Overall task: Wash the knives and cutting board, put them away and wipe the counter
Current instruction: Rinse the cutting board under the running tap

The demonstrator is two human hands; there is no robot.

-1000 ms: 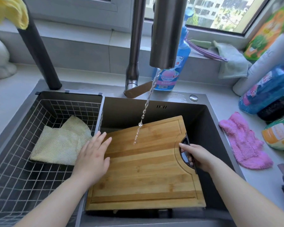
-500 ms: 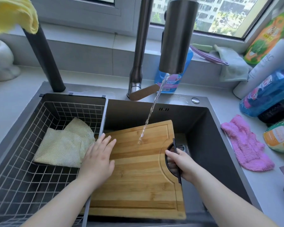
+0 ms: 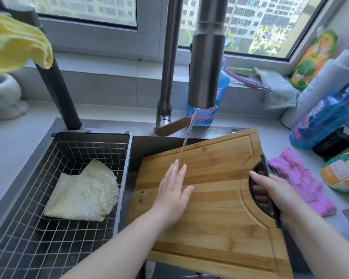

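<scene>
Left hand (image 3: 172, 195) lies flat, fingers straight, on the bamboo board (image 3: 216, 198) over the sink (image 3: 149, 146); right hand (image 3: 278, 193) curls around its dark arched handle (image 3: 259, 191). Thin water stream (image 3: 186, 137) hits the striped wood.

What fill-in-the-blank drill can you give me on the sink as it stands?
The right hand grips the cutting board by its dark ____.
The left hand lies ____ on the board, under the tap's stream.
The mesh cloth lies in the wire ____.
Missing: handle; flat; basket.
</scene>
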